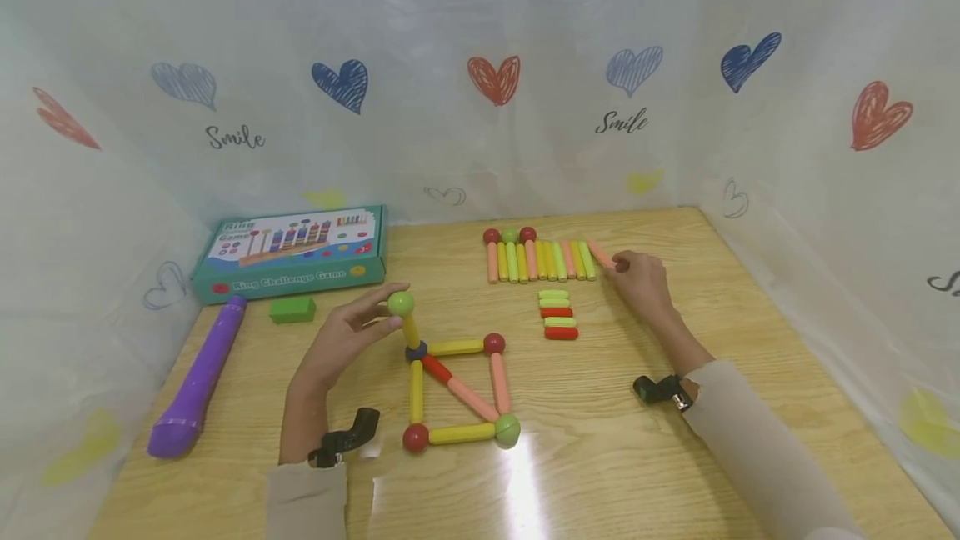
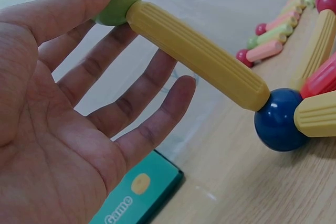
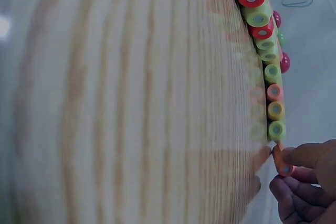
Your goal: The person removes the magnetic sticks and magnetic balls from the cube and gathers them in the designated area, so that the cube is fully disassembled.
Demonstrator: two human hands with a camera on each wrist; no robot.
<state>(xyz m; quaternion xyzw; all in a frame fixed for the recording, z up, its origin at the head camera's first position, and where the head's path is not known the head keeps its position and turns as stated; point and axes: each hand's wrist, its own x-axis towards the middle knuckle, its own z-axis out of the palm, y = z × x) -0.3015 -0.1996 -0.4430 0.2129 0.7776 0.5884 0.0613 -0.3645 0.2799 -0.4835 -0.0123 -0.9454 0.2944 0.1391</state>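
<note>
My left hand pinches a green ball between thumb and fingers. That ball tops a yellow magnetic rod, which rises at a tilt from a dark blue ball. The blue ball is one corner of a flat four-sided frame of rods, with red balls and another green ball at the other corners. A red short rod and a pink rod form its diagonal. At the right end of a row of rods, my right hand pinches a pink-orange rod.
Beyond the frame lies the row of long rods, with red and green balls behind it. Short rods are stacked nearer. To the left are a green game box, a green block and a purple microphone-shaped thing.
</note>
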